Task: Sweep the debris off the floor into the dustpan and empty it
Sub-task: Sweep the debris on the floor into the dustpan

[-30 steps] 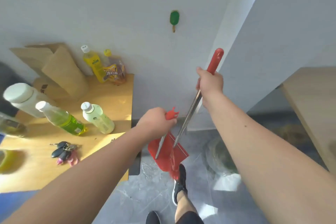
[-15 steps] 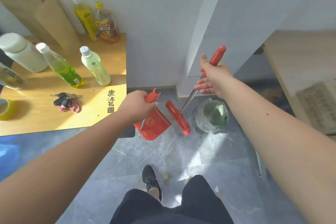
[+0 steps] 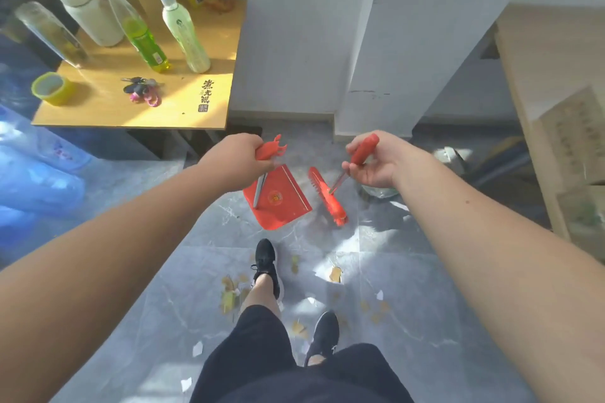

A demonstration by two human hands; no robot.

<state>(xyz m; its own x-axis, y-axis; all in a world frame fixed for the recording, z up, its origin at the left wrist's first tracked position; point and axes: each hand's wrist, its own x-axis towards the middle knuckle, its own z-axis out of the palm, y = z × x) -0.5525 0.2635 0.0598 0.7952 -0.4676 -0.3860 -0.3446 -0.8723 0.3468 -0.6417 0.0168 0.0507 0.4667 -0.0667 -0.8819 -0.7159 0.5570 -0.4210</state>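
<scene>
Debris (image 3: 334, 273) is scattered all over the grey tile floor (image 3: 425, 288) around the person's black shoes, mostly yellowish scraps plus a few white paper bits, none of it in the pan yet. Left hand (image 3: 237, 159) is clamped on the red grip of the dustpan (image 3: 278, 198), which hangs low over the floor ahead of the front shoe (image 3: 266, 263). Right hand (image 3: 376, 162) is wrapped round the red handle of the broom (image 3: 327, 195), its red brush head sitting just right of the pan, close but not touching as far as I can see. Over on the left there's a wooden tabletop (image 3: 108, 108) with a few bottles (image 3: 185, 33), a keyring (image 3: 140, 90) and a roll of yellow tape (image 3: 51, 88).
</scene>
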